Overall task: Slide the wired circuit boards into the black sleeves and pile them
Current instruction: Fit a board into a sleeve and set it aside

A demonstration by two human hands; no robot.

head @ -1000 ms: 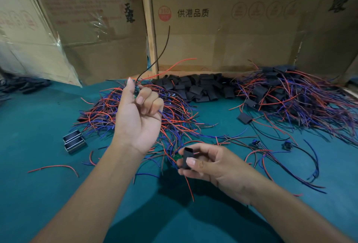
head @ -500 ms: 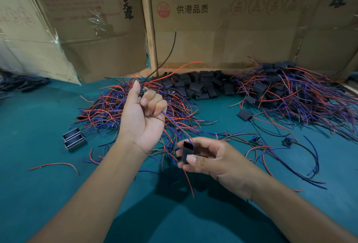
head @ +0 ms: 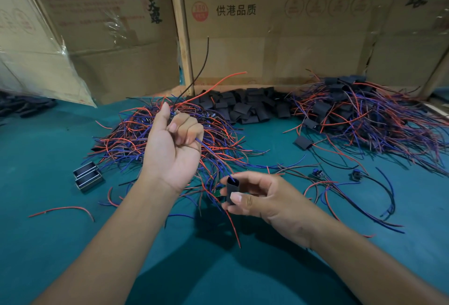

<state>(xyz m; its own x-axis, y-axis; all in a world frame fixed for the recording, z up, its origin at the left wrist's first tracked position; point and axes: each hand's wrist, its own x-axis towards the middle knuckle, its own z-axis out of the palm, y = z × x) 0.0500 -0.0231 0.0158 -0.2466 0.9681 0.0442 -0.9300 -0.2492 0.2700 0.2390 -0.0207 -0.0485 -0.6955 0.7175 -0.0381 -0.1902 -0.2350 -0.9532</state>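
Head view only: L hand [head: 172,151] is raised over the table w/ fingers curled tight around a bundle of wires [head: 206,145]; black and red wire ends are seen sticking up past the thumb toward the cardboard boxes [head: 279,37], a blue wire runs down from the fist into the top opening of a black sleeve [head: 232,189]. Sleeve is pinched upright btw thumb and fingers of R hand [head: 263,199], held above the teal table cover [head: 48,244], in front-center. A bit of green circuit board [head: 217,192] is visible just left of the sleeve's lower end, mostly hidden; cannot be told if it's partly inside. A red wire hangs down below the sleeve. Behind L hand a heap of loose wired boards [head: 136,139] is spread out. Pile of empty black sleeves [head: 245,107] is stacked at the back center against the boxes. Pile of finished sleeved boards [head: 359,115] is seen at back right, wires tangled. Two small metal-edged boxes [head: 88,178] lie left of the L wrist, touching each other. A few stray wired parts [head: 357,175] lie right of R hand.
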